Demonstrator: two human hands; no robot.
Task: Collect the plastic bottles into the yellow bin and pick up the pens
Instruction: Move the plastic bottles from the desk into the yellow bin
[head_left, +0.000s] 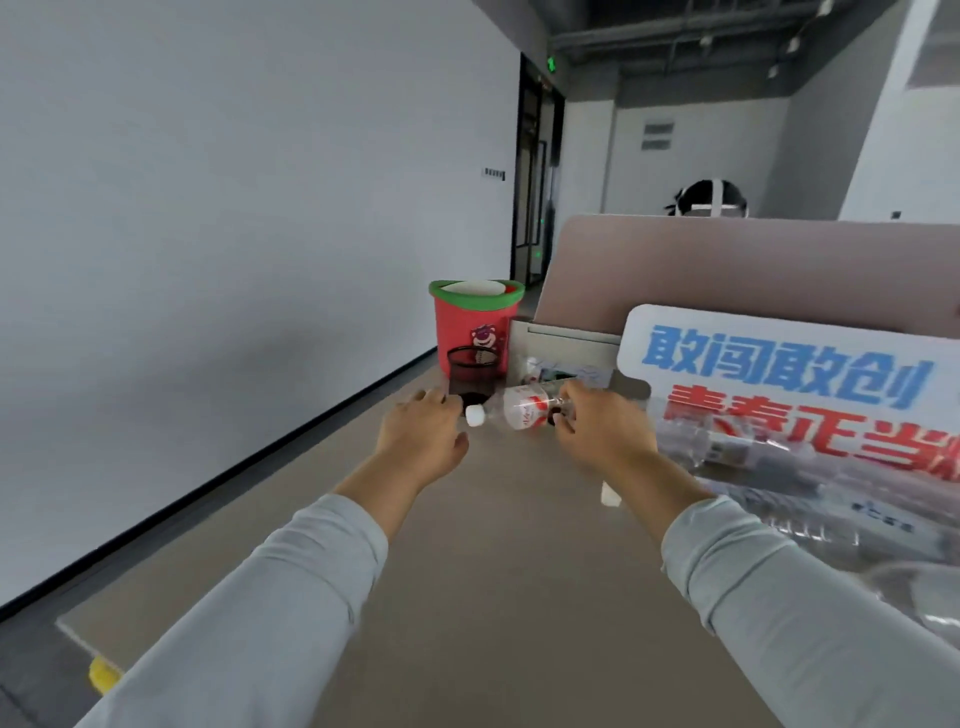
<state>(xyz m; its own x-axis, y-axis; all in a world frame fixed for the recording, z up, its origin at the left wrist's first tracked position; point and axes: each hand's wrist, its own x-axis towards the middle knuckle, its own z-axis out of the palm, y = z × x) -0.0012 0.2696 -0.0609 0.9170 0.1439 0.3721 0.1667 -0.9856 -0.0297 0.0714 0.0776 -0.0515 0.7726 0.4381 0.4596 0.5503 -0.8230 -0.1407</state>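
My right hand (597, 423) grips a clear plastic bottle (519, 408) with a red-and-white label and a white cap, held sideways with the cap pointing left. My left hand (423, 428) hovers just left of the cap, fingers loosely curled, holding nothing. Behind the bottle stands a black mesh pen cup (472, 371); whether pens are in it cannot be seen. Several more clear plastic bottles (753, 452) lie blurred at the right on the desk (467, 545). A small yellow piece (104, 675) shows at the lower left, mostly cut off by my sleeve.
A red bin with a green rim and a bear picture (475, 325) stands at the desk's far end. A white sign with blue and red characters (789, 374) leans at the right in front of a beige divider (727, 265). Another person's head shows behind the divider.
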